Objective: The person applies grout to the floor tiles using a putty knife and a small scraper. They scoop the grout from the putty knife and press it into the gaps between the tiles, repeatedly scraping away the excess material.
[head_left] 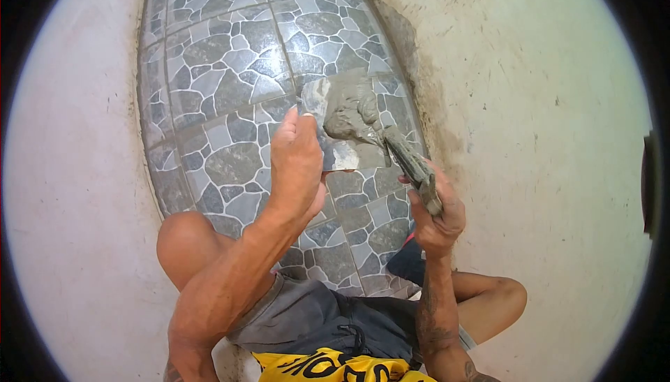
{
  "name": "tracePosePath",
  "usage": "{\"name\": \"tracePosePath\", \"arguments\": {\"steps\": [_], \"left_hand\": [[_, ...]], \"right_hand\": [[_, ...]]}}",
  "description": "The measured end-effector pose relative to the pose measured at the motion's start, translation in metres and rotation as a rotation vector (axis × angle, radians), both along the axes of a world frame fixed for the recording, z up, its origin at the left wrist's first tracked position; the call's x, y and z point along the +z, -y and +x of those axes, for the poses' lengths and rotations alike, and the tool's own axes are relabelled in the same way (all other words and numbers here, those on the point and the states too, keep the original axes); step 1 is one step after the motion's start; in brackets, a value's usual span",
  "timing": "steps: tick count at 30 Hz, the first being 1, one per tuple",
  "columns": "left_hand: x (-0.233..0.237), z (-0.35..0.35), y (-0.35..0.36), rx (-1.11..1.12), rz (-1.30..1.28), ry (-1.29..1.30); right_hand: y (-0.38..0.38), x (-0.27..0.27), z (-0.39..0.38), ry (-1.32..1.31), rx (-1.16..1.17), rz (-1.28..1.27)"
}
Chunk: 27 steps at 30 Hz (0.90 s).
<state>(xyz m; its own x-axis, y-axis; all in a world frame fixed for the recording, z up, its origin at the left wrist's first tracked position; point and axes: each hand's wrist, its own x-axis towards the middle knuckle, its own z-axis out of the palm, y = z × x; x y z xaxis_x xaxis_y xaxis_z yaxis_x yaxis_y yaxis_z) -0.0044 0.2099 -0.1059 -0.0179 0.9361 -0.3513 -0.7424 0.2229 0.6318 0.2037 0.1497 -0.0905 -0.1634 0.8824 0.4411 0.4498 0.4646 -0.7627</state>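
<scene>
My left hand is closed on the left edge of a flat, square-cornered mortar board, thumb on top. A lump of wet grey mortar sits on the board, and more is smeared over its surface. In my right hand is a mortar-caked trowel, seen nearly edge-on. Its far end touches or almost touches the mortar at the board's right side. The fingers of my right hand wrap round the near end, partly hidden.
Stone-patterned tiles cover the narrow floor, with grey joints between them. Pale walls rise at the left and right. Grey mortar stains mark the right wall's foot. My bent knees are close below the board.
</scene>
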Motion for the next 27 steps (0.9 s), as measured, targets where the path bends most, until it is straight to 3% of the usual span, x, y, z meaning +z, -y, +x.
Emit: {"name": "tracePosePath", "arguments": {"steps": [12,15,20,24,27], "left_hand": [[-0.017,-0.001,-0.003,0.054,0.019,-0.156],[-0.004,-0.004,-0.002,0.090,0.019,-0.069],[0.007,-0.011,-0.009,0.125,0.062,-0.064],[0.020,-0.006,-0.010,0.144,0.005,-0.095],[0.005,-0.012,-0.008,0.047,0.041,-0.201]], "right_hand": [[-0.017,0.002,0.008,0.133,0.066,0.068],[-0.013,-0.006,0.011,0.224,0.045,-0.041],[0.000,-0.019,0.010,-0.160,-0.119,-0.368],[-0.003,-0.006,0.004,-0.451,-0.122,-0.397],[-0.003,-0.004,0.009,-0.471,-0.090,-0.387]]}}
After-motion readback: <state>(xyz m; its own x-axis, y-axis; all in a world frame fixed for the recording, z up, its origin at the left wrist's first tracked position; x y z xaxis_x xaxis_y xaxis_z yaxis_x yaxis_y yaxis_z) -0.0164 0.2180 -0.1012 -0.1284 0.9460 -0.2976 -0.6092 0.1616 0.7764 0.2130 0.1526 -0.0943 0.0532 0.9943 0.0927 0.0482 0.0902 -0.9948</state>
